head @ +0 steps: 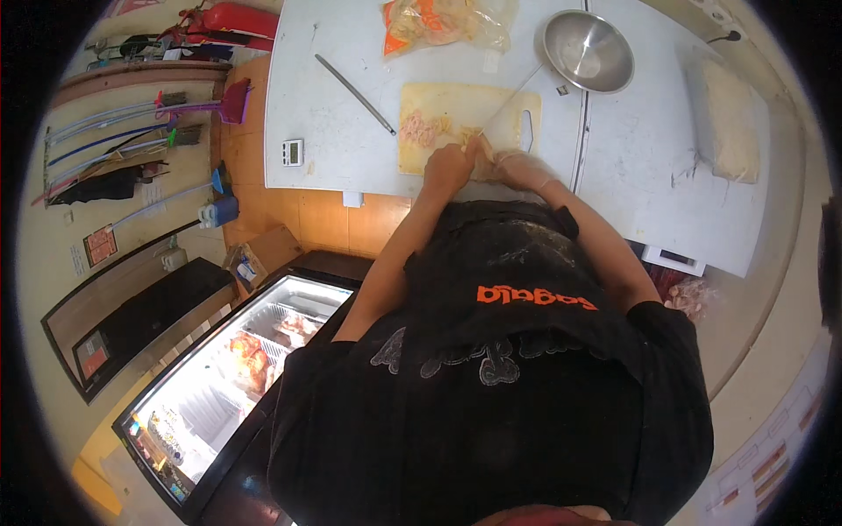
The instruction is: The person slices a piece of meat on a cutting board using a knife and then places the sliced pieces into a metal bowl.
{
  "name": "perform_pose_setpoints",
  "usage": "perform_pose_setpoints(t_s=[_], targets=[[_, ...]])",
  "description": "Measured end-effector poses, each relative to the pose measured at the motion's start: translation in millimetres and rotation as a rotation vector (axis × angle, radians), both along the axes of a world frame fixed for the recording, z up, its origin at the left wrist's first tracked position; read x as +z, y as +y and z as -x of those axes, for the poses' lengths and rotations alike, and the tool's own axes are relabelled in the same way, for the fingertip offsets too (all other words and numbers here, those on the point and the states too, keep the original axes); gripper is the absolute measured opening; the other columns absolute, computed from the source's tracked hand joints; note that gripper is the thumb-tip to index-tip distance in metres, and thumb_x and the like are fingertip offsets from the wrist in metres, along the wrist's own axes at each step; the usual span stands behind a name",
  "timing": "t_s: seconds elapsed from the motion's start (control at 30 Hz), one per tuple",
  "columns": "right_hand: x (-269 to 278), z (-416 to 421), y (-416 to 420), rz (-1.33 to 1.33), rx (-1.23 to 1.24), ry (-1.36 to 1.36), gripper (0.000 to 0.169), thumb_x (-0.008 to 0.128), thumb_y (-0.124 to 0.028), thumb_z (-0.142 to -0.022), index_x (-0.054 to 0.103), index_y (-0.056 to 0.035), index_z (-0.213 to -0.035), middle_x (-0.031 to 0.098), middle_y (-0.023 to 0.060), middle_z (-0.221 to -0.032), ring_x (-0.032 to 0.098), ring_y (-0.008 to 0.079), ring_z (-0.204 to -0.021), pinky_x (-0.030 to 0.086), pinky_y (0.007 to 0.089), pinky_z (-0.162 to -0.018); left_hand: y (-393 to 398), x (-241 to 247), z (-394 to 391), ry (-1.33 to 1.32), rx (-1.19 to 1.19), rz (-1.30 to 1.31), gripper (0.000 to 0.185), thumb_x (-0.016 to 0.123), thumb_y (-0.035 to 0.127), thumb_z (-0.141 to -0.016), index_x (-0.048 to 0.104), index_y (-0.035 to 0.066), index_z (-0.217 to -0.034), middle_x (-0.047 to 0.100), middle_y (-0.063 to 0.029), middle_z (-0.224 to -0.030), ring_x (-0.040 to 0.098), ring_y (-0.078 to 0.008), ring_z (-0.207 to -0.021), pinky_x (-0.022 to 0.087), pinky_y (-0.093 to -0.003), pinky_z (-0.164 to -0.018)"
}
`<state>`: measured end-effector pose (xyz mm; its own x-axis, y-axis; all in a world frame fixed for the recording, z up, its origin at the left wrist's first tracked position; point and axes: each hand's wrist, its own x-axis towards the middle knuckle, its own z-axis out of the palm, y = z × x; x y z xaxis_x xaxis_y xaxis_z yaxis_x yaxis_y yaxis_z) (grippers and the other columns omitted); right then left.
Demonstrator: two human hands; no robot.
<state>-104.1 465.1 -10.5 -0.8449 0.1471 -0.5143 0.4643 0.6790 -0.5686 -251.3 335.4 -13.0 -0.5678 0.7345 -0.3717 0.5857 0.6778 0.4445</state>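
A pale yellow plastic cutting board [467, 98] lies on the white table before me. My left hand [452, 164] is closed around the handle end of a knife, whose thin blade [516, 93] points up and to the right across the board. My right hand [520, 169], in a clear plastic glove, grips a pale piece of food [485, 150] at the board's near edge, close beside my left hand. Chopped pink pieces of food [421, 128] lie at the board's left. Small yellowish pieces [470, 132] sit near the blade. The fingers are partly hidden and slightly blurred.
A steel bowl [589, 51] stands beyond the board at right, near a table seam. A plastic bag of food [444, 25] lies at the far edge. Left are a grey metal rod [355, 94] and a digital timer [293, 153]. A large packed bag [727, 118] lies far right.
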Motion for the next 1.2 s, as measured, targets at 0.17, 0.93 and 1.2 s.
perform_pose_setpoints(t_s=[0.17,0.93,1.2], targets=[[-13.7,6.0,11.8,-0.106,0.095,-0.003,0.041,0.056,-0.039,-0.098,0.073,-0.0026,-0.109,0.073,0.0236,-0.109,0.070,0.0416,-0.101,0.052,0.0516,-0.091,-34.2,15.0,1.6,-0.051,-0.021,-0.081,0.075,0.038,0.056,-0.107,0.072,-0.007,-0.086,0.070,-0.0344,-0.089,0.068,-0.0533,-0.088,0.053,-0.0593,-0.081],[22.9,-6.3,16.8,0.509,-0.228,0.173,0.034,0.059,-0.032,-0.097,0.069,-0.0004,-0.107,0.068,0.0153,-0.093,0.061,0.0237,-0.083,0.051,0.0410,-0.079,-43.8,1.1,13.4,0.154,-0.101,-0.039,0.074,0.040,0.056,-0.106,0.071,-0.009,-0.088,0.071,-0.0338,-0.088,0.069,-0.0535,-0.088,0.055,-0.0586,-0.083],[-41.4,33.3,34.2,-0.123,0.364,0.409,0.032,0.058,-0.030,-0.101,0.066,-0.0022,-0.116,0.070,0.0181,-0.100,0.067,0.0372,-0.093,0.054,0.0484,-0.083,-61.9,35.1,8.6,-0.036,0.104,0.023,0.078,0.037,0.059,-0.107,0.072,-0.008,-0.092,0.070,-0.0350,-0.091,0.068,-0.0532,-0.090,0.053,-0.0588,-0.084]])
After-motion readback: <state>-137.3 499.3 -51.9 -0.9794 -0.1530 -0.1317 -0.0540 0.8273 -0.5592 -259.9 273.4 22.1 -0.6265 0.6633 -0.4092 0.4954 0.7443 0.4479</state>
